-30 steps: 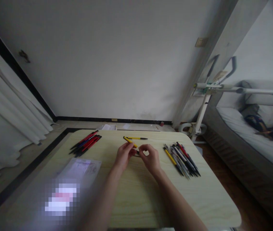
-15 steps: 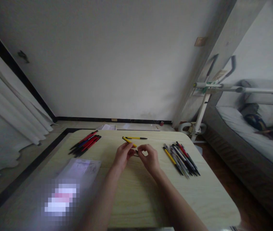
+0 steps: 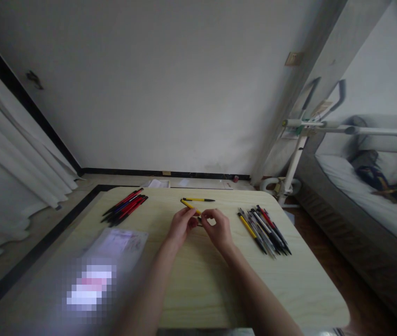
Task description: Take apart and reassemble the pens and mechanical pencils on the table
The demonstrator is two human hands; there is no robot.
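Note:
Between my hands, above the middle of the table, is a yellow pen [image 3: 190, 206] with a dark end, tilted up to the left. My left hand [image 3: 181, 224] is closed on its barrel. The fingertips of my right hand [image 3: 217, 227] pinch at its lower right end, where a small dark part shows; the fingers partly hide it. Just beyond my hands, a second yellow pen [image 3: 198, 199] with a black tip lies flat. To the right rests a pile of mixed pens [image 3: 264, 231] in white, clear, black, red and yellow. Several red and dark pens [image 3: 126, 207] lie at the left.
The pale wood table [image 3: 198, 289] has rounded corners. On its left side lies a clear plastic bag [image 3: 133, 245], near a blurred bright patch. A white exercise frame [image 3: 294, 158] and a grey sofa [image 3: 352, 210] with a person partly in view stand at the right.
Both hands keep nearly the same grip on the yellow pen. The view has shifted very slightly, and the pen's raised end sits a little further right.

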